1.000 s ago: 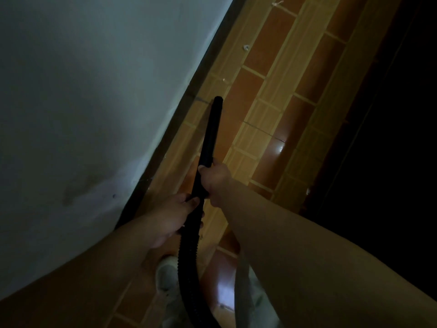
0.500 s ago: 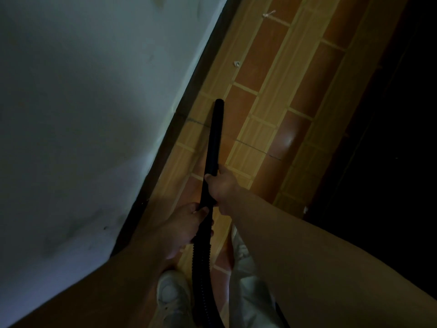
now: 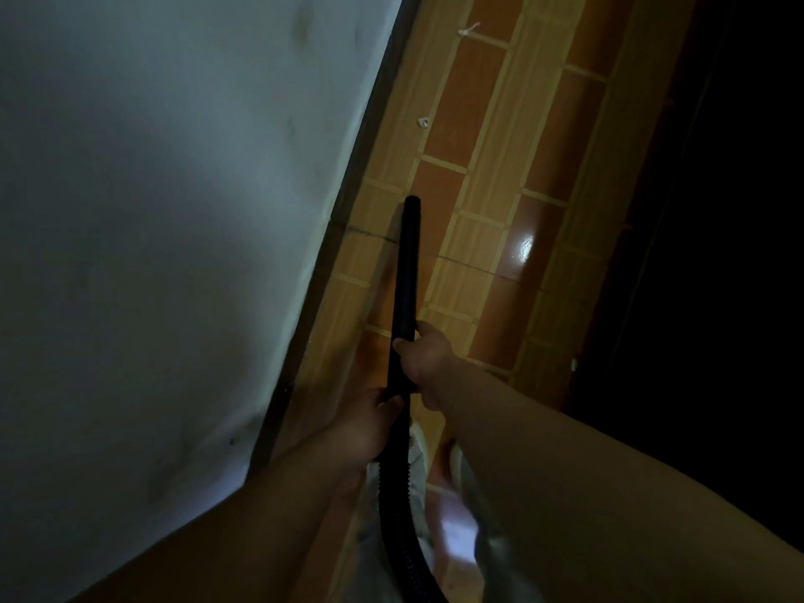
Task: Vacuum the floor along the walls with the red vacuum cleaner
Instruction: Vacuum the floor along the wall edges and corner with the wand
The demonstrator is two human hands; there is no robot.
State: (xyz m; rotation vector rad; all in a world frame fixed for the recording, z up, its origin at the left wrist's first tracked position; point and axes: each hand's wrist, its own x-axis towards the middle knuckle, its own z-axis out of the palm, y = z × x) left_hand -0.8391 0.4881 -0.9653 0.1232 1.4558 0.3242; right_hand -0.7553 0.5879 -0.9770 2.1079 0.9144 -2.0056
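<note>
A black vacuum tube [image 3: 407,263] points down at the brown tiled floor [image 3: 500,176], its open end close to the dark skirting [image 3: 348,211] at the foot of the white wall [image 3: 174,211]. My right hand [image 3: 424,363] grips the rigid tube higher up. My left hand [image 3: 365,428] holds it just behind, where the ribbed hose [image 3: 393,515] begins. The hose runs down out of the bottom of the view. The red body of the vacuum cleaner is out of view.
Two small white scraps [image 3: 423,122] [image 3: 467,30] lie on the tiles further along the wall. A very dark area [image 3: 718,254] borders the floor on the right. My light shoes and trouser legs [image 3: 435,493] show below the hands.
The view has moved forward along the wall, and the white scraps now appear lower in the frame, nearer the tube's end. Both hands keep their hold on the tube.
</note>
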